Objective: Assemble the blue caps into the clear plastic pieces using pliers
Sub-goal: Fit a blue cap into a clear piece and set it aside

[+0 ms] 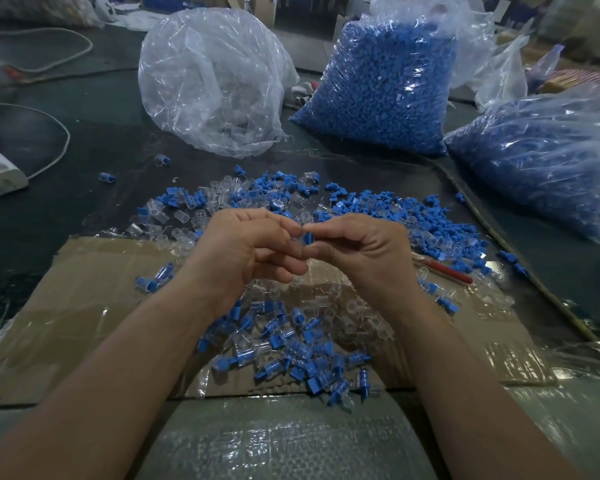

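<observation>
counting: two hands, one blue cap held, three large bags, two loose heaps, one red handle; pieces in the heaps too many to count.
left hand [246,251]: fingers curled, thumb and forefinger tips closed on the blue cap [307,238] from its left side.
right hand [364,251]: fingers curled, thumb and forefinger pinching the same cap from the right.
cap position: upright between the two sets of fingertips, above the cardboard sheet [84,306]; cannot tell whether a clear piece sits on it.
clear bag [215,81]: far left of centre, mostly slack, a few clear pieces at the bottom.
blue bag [381,88]: far centre, packed full of blue caps.
second blue bag [541,161]: right, lying on its side, also full of blue caps.
far heap [361,209]: loose blue caps mixed with clear pieces, just beyond the hands.
near heap [291,341]: blue-and-clear pieces on the cardboard, between the forearms.
red handle [444,270]: lying just right of the right hand, partly under pieces; tool type unclear.
white power block [0,174]: left edge, with cable.
</observation>
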